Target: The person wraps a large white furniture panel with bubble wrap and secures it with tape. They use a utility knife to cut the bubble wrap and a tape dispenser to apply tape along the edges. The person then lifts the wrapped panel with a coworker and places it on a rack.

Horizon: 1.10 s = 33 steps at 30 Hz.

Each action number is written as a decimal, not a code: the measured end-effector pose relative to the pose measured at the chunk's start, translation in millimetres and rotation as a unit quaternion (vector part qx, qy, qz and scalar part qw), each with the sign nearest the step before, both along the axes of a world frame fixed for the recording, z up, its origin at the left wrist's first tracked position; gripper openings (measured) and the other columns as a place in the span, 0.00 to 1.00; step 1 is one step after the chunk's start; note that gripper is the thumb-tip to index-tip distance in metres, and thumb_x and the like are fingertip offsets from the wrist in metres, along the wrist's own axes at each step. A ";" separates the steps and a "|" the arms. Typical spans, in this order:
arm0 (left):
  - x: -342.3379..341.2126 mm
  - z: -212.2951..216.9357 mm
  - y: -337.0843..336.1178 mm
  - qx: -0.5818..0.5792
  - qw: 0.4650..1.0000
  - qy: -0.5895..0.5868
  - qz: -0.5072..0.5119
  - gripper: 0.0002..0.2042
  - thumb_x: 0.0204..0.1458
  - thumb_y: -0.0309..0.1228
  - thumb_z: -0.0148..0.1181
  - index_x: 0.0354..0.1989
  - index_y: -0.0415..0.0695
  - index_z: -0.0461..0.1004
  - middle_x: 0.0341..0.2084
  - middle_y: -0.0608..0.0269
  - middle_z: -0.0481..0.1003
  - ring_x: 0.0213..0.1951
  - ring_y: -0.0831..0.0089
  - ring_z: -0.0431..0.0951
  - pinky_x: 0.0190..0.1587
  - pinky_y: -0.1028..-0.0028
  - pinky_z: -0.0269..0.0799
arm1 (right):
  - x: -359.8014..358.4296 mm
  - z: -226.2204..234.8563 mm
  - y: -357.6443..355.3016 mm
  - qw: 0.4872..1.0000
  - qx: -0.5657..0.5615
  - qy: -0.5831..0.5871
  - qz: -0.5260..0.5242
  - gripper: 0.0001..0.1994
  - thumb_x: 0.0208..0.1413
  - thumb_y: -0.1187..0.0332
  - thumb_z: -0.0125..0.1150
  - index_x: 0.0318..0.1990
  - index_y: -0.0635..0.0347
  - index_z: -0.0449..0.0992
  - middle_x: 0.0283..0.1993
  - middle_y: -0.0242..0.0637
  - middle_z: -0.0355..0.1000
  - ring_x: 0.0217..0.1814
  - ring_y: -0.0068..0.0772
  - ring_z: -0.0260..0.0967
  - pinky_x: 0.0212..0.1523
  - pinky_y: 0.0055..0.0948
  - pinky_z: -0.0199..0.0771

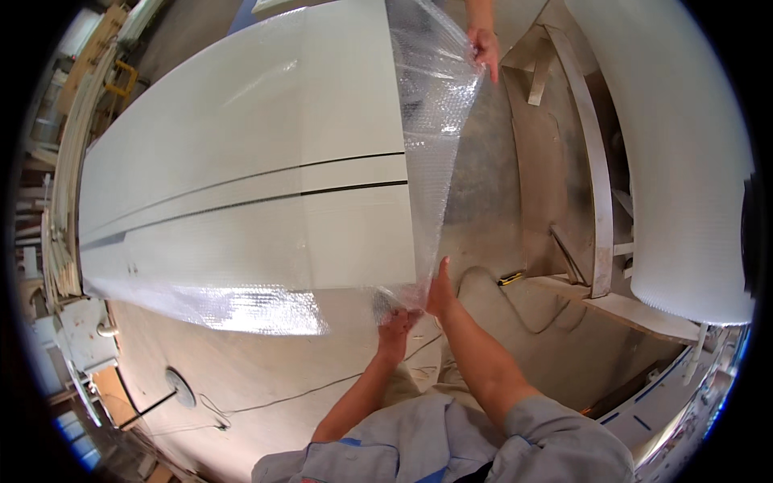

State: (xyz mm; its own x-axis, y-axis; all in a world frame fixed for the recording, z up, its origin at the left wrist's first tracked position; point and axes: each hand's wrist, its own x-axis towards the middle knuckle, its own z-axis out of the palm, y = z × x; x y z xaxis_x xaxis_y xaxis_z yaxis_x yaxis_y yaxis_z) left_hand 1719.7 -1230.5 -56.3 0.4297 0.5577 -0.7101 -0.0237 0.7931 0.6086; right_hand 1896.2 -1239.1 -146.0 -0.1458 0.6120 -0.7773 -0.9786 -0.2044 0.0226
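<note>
A large pale panel (354, 121) with two dark stripes lies flat before me. Clear bubble wrap (435, 161) covers its left part and juts past its right edge. At the panel's near right corner, my left hand (394, 334) is closed on the loose wrap, its fingertips partly behind the film. Just right of it, my right hand (440, 294) grips the edge of the same wrap, thumb pointing up and the other fingers partly hidden. Across the panel, another person's hand (485, 52) holds the wrap's far right corner.
A big white roll (684, 161) stands on the right beside a wooden frame (597, 177). A cable (298, 393) runs over the floor, near a yellow-and-black tool (510, 279). At lower left is a round disc on a pole (180, 388). Stacked boards (64, 201) line the left.
</note>
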 end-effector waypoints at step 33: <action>-108.7 117.3 299.9 0.575 0.536 0.564 -0.253 0.36 0.65 0.57 0.43 0.77 0.49 0.52 0.77 0.43 0.46 0.77 0.42 0.40 0.75 0.43 0.28 | -167.7 267.4 94.2 0.382 0.166 -0.866 0.277 0.17 0.48 0.73 0.64 0.48 0.62 0.77 0.34 0.41 0.74 0.34 0.45 0.75 0.33 0.39 0.75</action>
State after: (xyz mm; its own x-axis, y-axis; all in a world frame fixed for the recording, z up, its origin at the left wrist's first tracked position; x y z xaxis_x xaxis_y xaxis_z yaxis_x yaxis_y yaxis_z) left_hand 1611.0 -930.6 61.0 0.3918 0.9200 0.0107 0.9147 -0.3907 0.1036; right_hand 1728.5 -1144.9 121.5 0.2324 0.9668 0.1061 0.7286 -0.1008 -0.6774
